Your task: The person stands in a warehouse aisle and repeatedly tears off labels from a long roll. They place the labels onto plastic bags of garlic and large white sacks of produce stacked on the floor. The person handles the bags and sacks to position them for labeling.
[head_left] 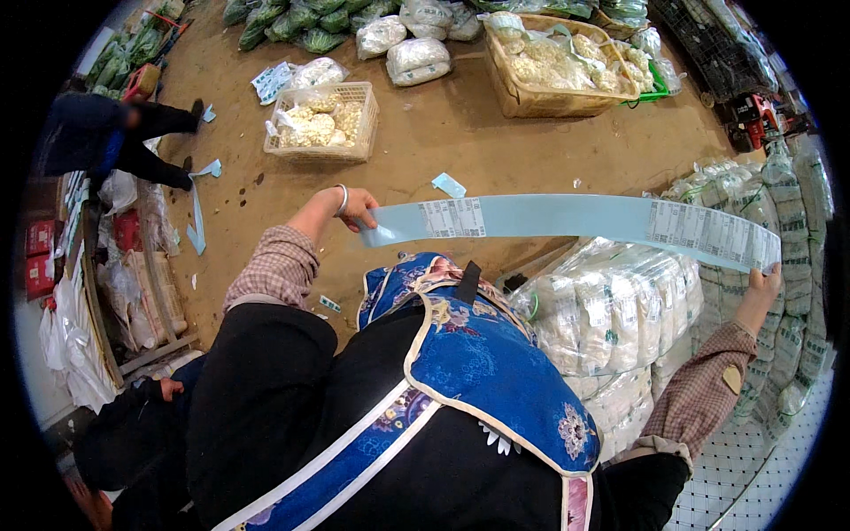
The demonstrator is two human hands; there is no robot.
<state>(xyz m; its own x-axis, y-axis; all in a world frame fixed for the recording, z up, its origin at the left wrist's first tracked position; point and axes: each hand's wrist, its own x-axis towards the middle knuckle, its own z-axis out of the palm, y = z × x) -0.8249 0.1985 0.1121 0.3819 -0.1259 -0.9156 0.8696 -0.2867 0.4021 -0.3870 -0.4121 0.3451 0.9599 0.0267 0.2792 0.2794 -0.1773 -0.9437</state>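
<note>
A long pale-blue strip of labels [567,215] is stretched out between my two hands, bowing slightly across the view. My left hand [357,208], with a bangle at the wrist, pinches its left end. Its right end is gripped by my right hand [764,281], out at arm's length. Printed white labels show near both ends of the strip, with bare blue backing in the middle. Below the strip's right half sits a stack of clear plastic packs [611,305] holding pale contents.
A white crate [363,133] and a larger tan tub [531,104] hold bagged pale produce. Bagged greens [301,19] lie at the back. Blue backing scraps [449,185] litter the brown floor. Another person [84,133] stands at left; someone's dark sleeve [124,442] shows lower left. More packs [779,203] are piled right.
</note>
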